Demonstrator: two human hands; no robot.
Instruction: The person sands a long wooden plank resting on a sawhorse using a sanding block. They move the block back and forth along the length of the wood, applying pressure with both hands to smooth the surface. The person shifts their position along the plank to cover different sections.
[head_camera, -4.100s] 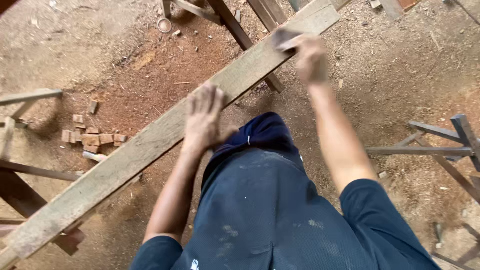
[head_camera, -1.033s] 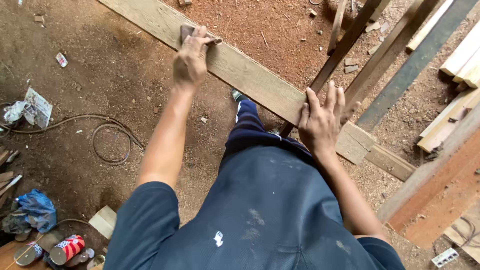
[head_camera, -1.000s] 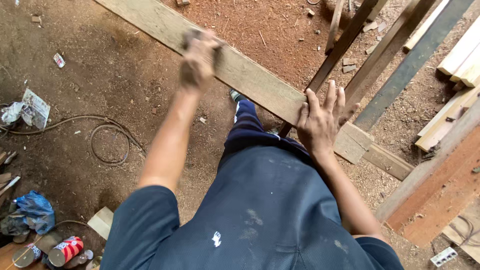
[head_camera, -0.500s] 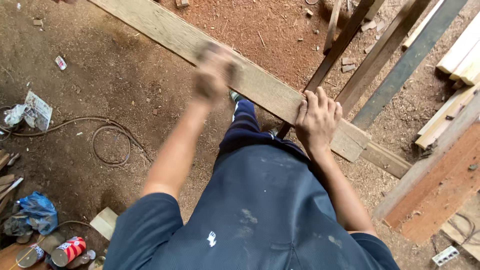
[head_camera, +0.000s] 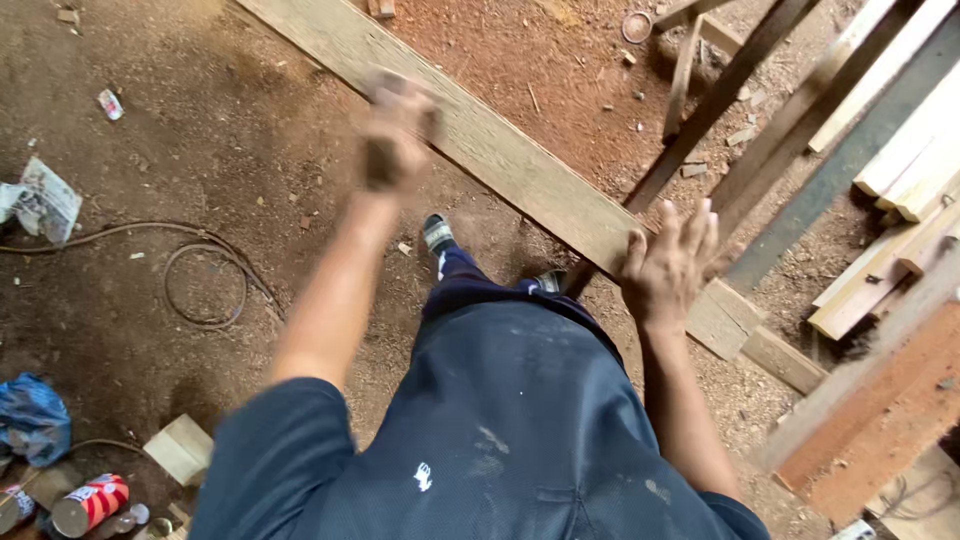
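Dusty reddish dirt floor (head_camera: 200, 150) all around, strewn with sawdust, a looped dark cable (head_camera: 205, 285) and a red drink can (head_camera: 88, 503) at lower left, and I'm looking down on the long pale wooden plank (head_camera: 500, 160) running diagonally across the view. My left hand (head_camera: 398, 128), a blur now, has slid back down the plank from the far spot it held a second ago, clenched on something small and dark I can't make out, so I read this as a rubbing stroke in mid-pass. My right hand (head_camera: 668, 265) stays spread flat, fingers open, pressing the plank's near end steady.
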